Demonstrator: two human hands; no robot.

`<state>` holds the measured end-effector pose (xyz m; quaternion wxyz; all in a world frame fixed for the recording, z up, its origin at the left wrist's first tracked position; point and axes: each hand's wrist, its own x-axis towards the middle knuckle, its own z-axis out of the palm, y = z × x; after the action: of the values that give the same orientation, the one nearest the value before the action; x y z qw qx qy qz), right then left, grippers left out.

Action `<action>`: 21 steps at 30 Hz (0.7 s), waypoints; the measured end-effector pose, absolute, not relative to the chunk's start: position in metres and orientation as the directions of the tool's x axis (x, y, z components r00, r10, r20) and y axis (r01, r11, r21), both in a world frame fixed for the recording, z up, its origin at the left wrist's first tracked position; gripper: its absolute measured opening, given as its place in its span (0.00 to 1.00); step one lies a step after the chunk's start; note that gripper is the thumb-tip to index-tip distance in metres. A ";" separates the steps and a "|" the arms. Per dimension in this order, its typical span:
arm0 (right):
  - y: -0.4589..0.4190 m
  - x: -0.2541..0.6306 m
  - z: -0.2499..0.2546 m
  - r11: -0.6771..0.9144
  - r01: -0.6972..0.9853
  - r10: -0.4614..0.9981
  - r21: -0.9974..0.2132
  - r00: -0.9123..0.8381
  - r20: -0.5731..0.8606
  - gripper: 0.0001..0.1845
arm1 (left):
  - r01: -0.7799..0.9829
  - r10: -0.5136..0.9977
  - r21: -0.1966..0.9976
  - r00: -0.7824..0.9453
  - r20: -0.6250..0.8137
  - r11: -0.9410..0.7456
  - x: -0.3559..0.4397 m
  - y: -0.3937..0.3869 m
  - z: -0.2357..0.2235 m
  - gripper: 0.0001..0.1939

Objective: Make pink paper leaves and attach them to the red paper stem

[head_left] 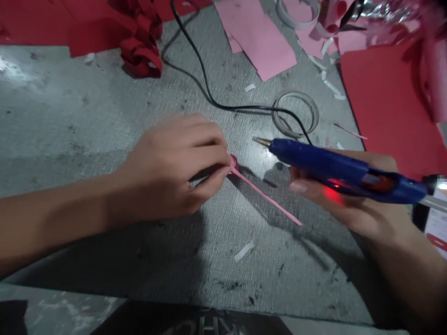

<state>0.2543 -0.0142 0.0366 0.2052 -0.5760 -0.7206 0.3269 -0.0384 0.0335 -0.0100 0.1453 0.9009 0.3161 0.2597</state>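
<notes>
Between the thumb and fingertips of my left hand is a small pink paper piece with a rolled end and a thin strip slanting down to the right. The fingers hide part of the rolled end. My right hand grips a blue hot glue gun whose red light glows. Its metal nozzle points left toward my left hand, apart from the pink paper. From the gun's grip a black cord runs up and left over the table.
A roll of tape lies just above the glue gun. Pink paper sheets, a red sheet and curled red paper lie along the far side. White scraps dot the grey table; its near edge crosses the bottom.
</notes>
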 end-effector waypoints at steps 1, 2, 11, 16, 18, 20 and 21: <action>-0.017 0.250 0.037 0.043 0.690 0.978 -0.722 -0.178 -0.111 0.19 | 0.491 0.639 0.419 0.666 0.384 -0.764 -0.038 0.034 -0.011 0.08; -0.019 0.246 0.037 -0.017 0.668 0.981 -0.744 -0.131 -0.141 0.19 | 0.490 0.632 0.407 0.669 0.392 -0.771 -0.038 0.035 -0.011 0.08; -0.034 0.216 0.024 -0.260 0.432 0.953 -0.863 -0.031 -0.302 0.14 | 0.412 0.602 0.454 0.661 0.448 -0.790 -0.036 0.035 -0.008 0.07; -0.033 0.219 0.025 -0.238 0.450 0.950 -0.861 -0.075 -0.302 0.13 | 0.407 0.622 0.500 0.670 0.407 -0.765 -0.035 0.036 -0.005 0.08; -0.033 0.220 0.025 -0.227 0.480 0.950 -0.847 -0.081 -0.301 0.13 | 0.422 0.633 0.501 0.668 0.391 -0.755 -0.034 0.036 -0.005 0.08; -0.033 0.221 0.024 -0.209 0.498 0.951 -0.842 -0.098 -0.293 0.13 | 0.431 0.640 0.502 0.664 0.386 -0.750 -0.034 0.035 -0.005 0.08; -0.033 0.222 0.024 -0.198 0.502 0.951 -0.842 -0.109 -0.288 0.12 | 0.432 0.641 0.503 0.664 0.385 -0.749 -0.034 0.035 -0.005 0.08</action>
<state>0.2215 -0.0326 0.0235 0.2439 -0.6214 -0.5845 0.4612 -0.0336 0.0349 -0.0048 0.1879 0.8926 0.3005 0.2787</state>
